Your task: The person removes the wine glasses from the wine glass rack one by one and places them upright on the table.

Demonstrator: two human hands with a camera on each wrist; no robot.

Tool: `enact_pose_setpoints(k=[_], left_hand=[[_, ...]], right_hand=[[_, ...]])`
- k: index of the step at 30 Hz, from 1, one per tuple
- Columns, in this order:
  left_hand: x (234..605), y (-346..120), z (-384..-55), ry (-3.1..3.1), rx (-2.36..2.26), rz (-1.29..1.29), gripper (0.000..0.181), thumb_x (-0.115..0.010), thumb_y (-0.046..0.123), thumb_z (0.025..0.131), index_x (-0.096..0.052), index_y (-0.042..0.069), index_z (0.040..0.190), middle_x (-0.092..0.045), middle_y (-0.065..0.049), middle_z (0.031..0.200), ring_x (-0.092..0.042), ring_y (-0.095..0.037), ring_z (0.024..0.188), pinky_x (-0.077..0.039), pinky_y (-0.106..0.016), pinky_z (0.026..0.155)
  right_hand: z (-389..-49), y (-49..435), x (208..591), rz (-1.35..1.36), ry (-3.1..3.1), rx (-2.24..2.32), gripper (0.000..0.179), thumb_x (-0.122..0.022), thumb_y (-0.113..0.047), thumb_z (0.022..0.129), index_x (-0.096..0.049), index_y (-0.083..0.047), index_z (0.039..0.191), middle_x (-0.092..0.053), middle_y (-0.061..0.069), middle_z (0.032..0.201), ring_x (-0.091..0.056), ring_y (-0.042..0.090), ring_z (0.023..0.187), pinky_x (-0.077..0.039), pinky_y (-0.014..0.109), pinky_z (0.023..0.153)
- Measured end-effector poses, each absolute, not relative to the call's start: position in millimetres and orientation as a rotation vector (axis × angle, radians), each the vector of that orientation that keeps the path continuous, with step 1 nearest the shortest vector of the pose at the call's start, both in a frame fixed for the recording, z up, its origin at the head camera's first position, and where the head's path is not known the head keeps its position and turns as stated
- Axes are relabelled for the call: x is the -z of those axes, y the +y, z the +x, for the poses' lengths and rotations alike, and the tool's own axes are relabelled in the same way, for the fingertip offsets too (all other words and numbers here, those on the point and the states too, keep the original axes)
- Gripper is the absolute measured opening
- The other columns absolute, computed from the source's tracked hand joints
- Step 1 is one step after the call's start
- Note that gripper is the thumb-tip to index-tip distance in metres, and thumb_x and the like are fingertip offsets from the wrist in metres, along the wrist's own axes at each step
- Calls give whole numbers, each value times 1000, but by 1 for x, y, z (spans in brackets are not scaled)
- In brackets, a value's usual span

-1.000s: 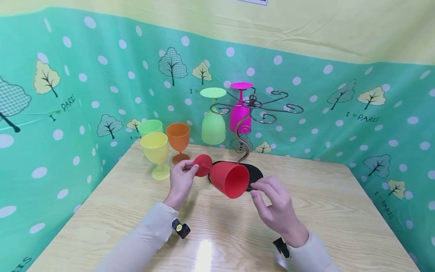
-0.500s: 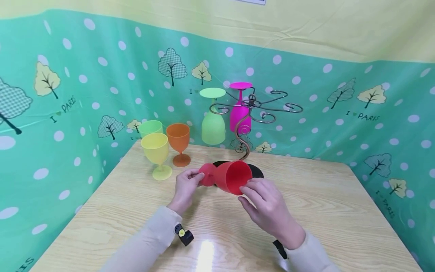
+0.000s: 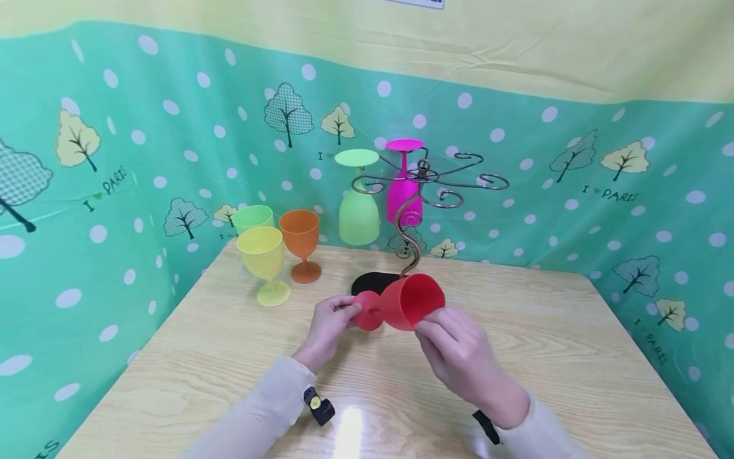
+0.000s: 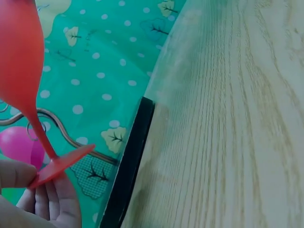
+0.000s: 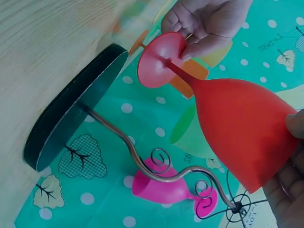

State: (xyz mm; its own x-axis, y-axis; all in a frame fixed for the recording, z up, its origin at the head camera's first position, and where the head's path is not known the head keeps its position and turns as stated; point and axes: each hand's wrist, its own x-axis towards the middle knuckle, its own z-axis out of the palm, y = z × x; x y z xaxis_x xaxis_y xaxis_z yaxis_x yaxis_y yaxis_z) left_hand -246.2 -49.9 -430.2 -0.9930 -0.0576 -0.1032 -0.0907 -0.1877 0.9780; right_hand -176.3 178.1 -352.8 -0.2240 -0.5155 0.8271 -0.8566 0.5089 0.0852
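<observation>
A red goblet (image 3: pixel 395 305) is held on its side above the table, its mouth turned to the right. My left hand (image 3: pixel 329 328) pinches the edge of its round foot, thumb on one face and fingers on the other, as the left wrist view shows. At the rim, my right hand (image 3: pixel 461 354) grips the bowl with the thumb outside; part of that grip is hidden in the head view. Behind the goblet stands a curly metal glass rack (image 3: pixel 423 173) on a black base (image 3: pixel 369 282). From its arms hang a light green goblet (image 3: pixel 359 217) and a magenta goblet (image 3: pixel 403 197), both upside down.
At the back left, a yellow goblet (image 3: pixel 262 255), an orange goblet (image 3: pixel 301 236) and a green goblet (image 3: pixel 252 218) stand upright on the wooden table (image 3: pixel 545 331). Several rack arms on the right carry nothing. A patterned cloth (image 3: pixel 516 153) encloses the back and sides.
The red goblet has moved right, carried by my left hand. My right hand, apart from it one second ago, has come to its rim and now grips it.
</observation>
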Motion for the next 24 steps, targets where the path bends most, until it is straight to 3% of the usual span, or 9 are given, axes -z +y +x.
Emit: enact_pose_setpoints(k=[6,12,19,21,24], left_hand=[[426,-45,-251,1948,-2398,-134,26,-62,16,92,-65,-8,104,-65,-11,84,-65,-19,69,-57,-34,73],[432,-45,-267,2061,-2378,-166,17,-63,6,90,-63,-7,101,-61,-9,81,-62,-19,70,-56,-41,74],[443,-48,-290,2195,-2252,-282,28,-65,4,85,-61,-8,110,-63,-8,88,-59,-17,68,-56,-37,69],[445,-48,-295,2218,-2219,-309,29,-67,3,83,-61,-7,110,-63,-9,88,-58,-17,67,-55,-33,65],[446,-47,-303,2280,-2171,-328,30,-68,1,81,-61,-7,110,-62,-11,92,-58,-17,71,-52,-27,64]], right_hand=[[-176,192,333,1151,-1913,-450,30,-49,-24,99,-69,-3,91,-65,7,88,-60,20,75,-55,34,63],[-181,210,311,1174,-1990,-336,37,-46,-31,99,-69,-3,92,-65,8,90,-61,21,77,-56,38,63],[-189,233,299,1136,-2060,-242,43,-42,-36,99,-68,-2,94,-65,10,89,-61,25,75,-56,43,65],[-193,240,298,1124,-2075,-231,36,-48,-31,97,-68,-1,94,-64,11,88,-61,26,75,-56,43,65],[-200,253,297,1087,-2131,-207,21,-66,-20,85,-67,-1,95,-64,11,89,-60,26,77,-55,43,67]])
